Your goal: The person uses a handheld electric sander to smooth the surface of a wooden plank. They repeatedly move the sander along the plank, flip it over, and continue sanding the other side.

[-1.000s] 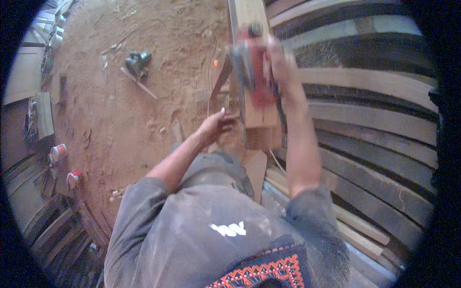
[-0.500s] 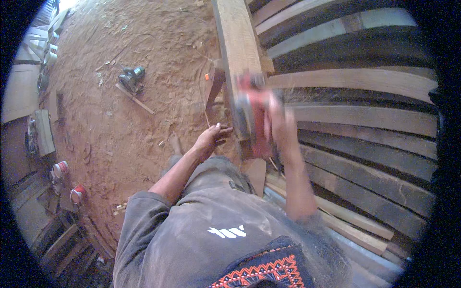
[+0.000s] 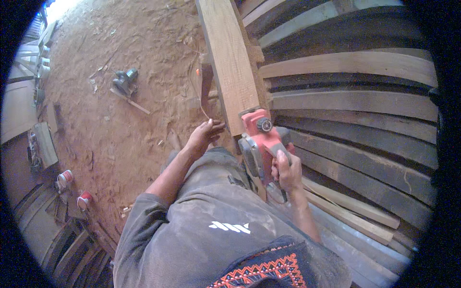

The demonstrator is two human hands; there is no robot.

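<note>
My right hand point(image 3: 289, 173) is wrapped round the rear handle of a red electric hand planer point(image 3: 261, 132) with a dark knob at its front. The planer sits at the near end of a long, thick wooden board point(image 3: 230, 67), its nose over the board's end and its rear reaching back toward me. My left hand point(image 3: 204, 136) is beside the board's left edge, thumb and fingers closed on a thin cord point(image 3: 203, 113) that runs away over the ground. The fingers' undersides are hidden.
Stacked timber boards point(image 3: 355, 101) fill the right side. A green power tool point(image 3: 125, 81) lies on the dirt floor point(image 3: 153, 43), at left, beside a wood strip. Two tins point(image 3: 84, 200) and wood offcuts lie at lower left. A brown wooden support point(image 3: 206, 86) stands beside the board.
The planer, blurred before, has been drawn back toward me to the board's near end with my right hand on it. My left hand has shifted slightly left and stays closed on the cord.
</note>
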